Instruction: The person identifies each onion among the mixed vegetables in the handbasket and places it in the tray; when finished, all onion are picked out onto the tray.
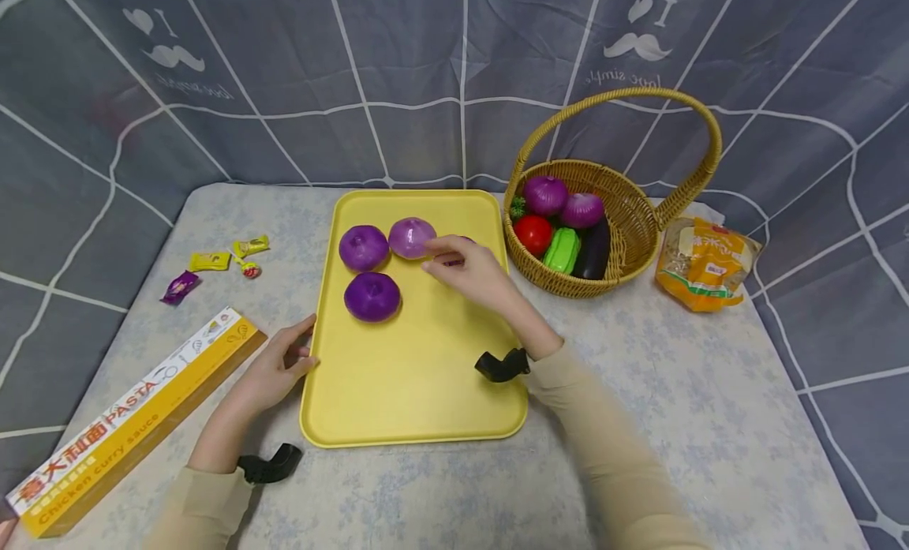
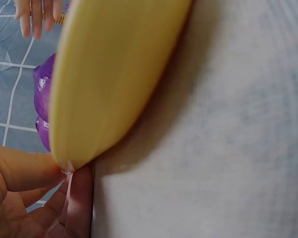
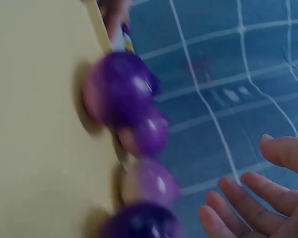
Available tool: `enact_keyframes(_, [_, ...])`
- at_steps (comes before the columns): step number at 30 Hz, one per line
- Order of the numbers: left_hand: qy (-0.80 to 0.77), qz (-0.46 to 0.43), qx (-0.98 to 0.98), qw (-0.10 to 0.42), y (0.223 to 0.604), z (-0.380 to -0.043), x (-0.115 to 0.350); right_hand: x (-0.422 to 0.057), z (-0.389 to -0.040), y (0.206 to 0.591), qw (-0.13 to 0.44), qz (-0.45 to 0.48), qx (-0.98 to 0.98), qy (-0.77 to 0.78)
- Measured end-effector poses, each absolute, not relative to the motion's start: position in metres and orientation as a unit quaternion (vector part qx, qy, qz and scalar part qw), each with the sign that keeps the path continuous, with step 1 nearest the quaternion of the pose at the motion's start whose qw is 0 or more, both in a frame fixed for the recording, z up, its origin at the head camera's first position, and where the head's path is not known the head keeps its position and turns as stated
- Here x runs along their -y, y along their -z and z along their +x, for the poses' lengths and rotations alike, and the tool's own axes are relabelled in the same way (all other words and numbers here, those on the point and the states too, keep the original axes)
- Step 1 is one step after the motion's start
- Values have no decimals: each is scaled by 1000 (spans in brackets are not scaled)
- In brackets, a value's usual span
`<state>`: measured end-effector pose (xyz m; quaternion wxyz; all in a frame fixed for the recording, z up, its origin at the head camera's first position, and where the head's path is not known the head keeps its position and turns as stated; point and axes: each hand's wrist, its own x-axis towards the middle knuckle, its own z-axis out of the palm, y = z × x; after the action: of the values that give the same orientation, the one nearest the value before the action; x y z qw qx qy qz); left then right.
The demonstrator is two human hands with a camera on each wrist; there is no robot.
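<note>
A yellow tray [image 1: 419, 392] lies on the table with several glossy purple onion-like vegetables on it. Two of them, a violet one [image 1: 364, 248] and a paler one [image 1: 412, 237], sit side by side; a darker one [image 1: 372, 297] lies in front. Another is mostly hidden behind my right hand [image 1: 472, 274]. That hand hovers over the tray with loosely bent fingers, holding nothing, as the right wrist view shows. At the tray's left edge, my left hand [image 1: 273, 368] pinches the rim between thumb and fingers, seen close up in the left wrist view.
Behind the tray's right side stands a wicker basket [image 1: 632, 226] with purple onions, a tomato [image 1: 533, 234], a green vegetable [image 1: 562, 252] and an eggplant [image 1: 592, 248]. An orange food bag [image 1: 706, 264] sits beside it. On the left are a long pasta box [image 1: 135, 424] and several wrapped candies [image 1: 209, 261].
</note>
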<state>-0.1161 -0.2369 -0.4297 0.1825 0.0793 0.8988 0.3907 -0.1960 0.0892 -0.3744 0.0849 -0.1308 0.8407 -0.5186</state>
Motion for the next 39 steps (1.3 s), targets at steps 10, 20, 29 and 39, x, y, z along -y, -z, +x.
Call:
enact_keyframes(10, [-388, 80, -901, 176, 429, -117, 238, -188, -226, 355, -48, 0, -854, 518])
enact_keyframes(20, [-397, 83, -898, 170, 430, -115, 238, -231, -249, 360, -67, 88, -862, 495])
enact_keyframes(29, [-394, 79, -900, 171, 430, -114, 238, -224, -263, 369, -35, 125, -880, 458])
enact_keyframes(39, [-402, 66, -896, 175, 433, -113, 236, -210, -277, 381, -26, 141, -898, 416])
